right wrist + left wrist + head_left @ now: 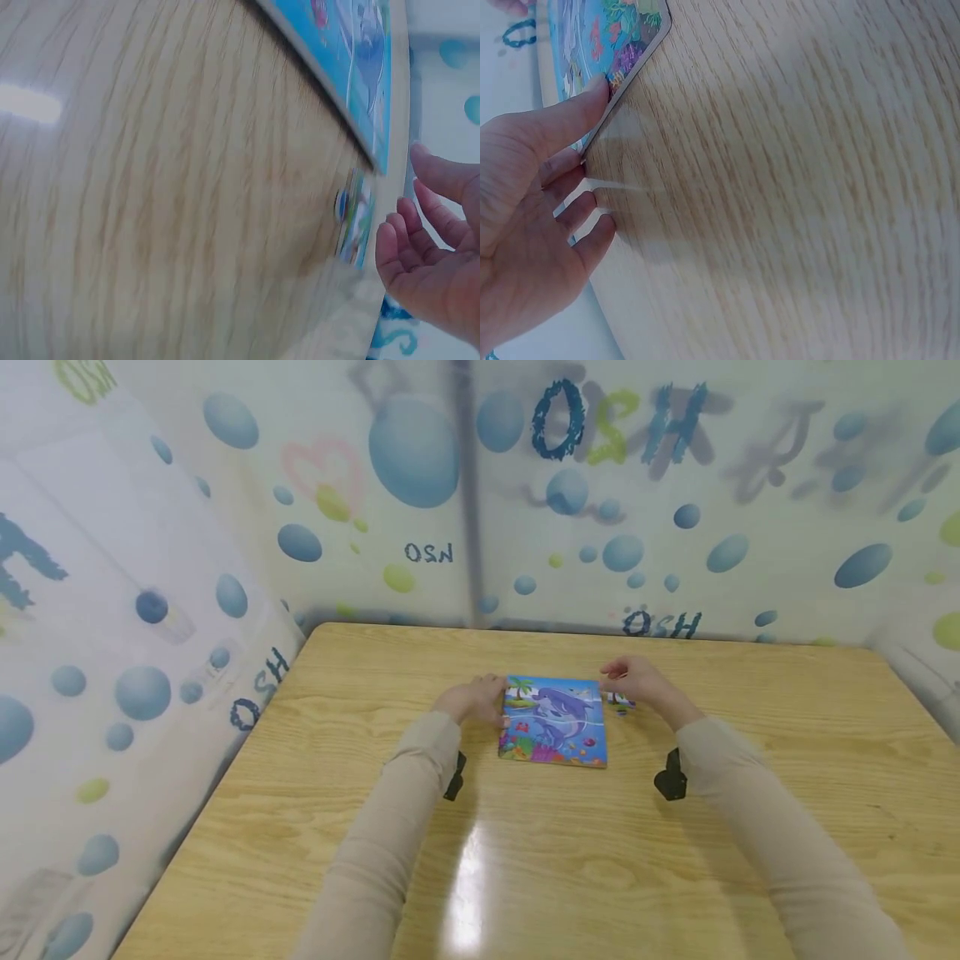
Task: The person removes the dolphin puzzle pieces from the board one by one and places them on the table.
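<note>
"Where does the dolphin puzzle (552,721) lie?"

"Flat on the worktop (585,868), toward the far side, between the two hands. A palm tree fills its far left corner, and coral runs along the near edge."

"And the left hand (474,698)?"

"Touching the puzzle's left edge. From the left wrist, the thumb lies over that edge and the other fingers bend loosely beside it, so the grip looks slack, not clamped."

"What about the right hand (643,683)?"

"It's by the puzzle's far right corner, close to the loose pieces (619,700). Its grip is apart: thumb and fingertips separated, nothing between them. Whether it brushes the pieces, I can't tell."

"How do those pieces sit?"

"Just right of the puzzle, in a small cluster; their count is too small to make out."

"Anything behind?"

"A pale wall (525,527) printed with blue and green bubbles, beyond the worktop's far edge."
</note>
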`<state>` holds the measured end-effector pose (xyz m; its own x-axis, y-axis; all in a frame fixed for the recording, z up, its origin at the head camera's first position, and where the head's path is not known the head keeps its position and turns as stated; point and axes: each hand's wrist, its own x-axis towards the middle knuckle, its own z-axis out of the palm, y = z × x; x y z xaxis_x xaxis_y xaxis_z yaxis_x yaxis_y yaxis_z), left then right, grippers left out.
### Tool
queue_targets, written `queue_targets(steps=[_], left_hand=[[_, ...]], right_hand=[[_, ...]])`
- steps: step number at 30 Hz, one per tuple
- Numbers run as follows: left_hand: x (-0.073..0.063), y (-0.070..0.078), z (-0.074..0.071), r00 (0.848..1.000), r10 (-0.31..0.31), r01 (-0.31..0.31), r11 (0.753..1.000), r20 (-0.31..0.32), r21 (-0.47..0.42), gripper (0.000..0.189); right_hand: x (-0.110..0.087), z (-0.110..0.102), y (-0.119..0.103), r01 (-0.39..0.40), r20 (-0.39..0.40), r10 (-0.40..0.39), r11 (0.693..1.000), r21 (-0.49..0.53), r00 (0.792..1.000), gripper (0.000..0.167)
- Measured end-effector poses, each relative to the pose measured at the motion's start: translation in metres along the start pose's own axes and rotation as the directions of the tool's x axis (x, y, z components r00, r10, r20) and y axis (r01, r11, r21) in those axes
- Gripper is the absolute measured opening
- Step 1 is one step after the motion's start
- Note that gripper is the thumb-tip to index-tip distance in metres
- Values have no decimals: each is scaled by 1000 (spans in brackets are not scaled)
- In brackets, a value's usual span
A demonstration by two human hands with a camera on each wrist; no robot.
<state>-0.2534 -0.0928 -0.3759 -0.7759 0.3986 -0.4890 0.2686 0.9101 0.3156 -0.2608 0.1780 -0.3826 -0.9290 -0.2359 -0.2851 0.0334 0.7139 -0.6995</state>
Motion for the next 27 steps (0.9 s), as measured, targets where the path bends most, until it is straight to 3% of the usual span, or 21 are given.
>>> queue_targets(steps=[7,16,27], left_hand=[[0,0,-1,1000,2,-1,1000,10,-6,75],[-1,-4,1,1000,-1,0,998,-7,-55,75],[-2,-14,8,994,84,-92,987,-65,-129,75]], right_hand=[[12,18,-19,33,49,-33,999,-8,998,43],[21,38,-36,100,55,-93,984,-144,994,48],[25,44,-47,101,70,-86,963,-248,994,52]])
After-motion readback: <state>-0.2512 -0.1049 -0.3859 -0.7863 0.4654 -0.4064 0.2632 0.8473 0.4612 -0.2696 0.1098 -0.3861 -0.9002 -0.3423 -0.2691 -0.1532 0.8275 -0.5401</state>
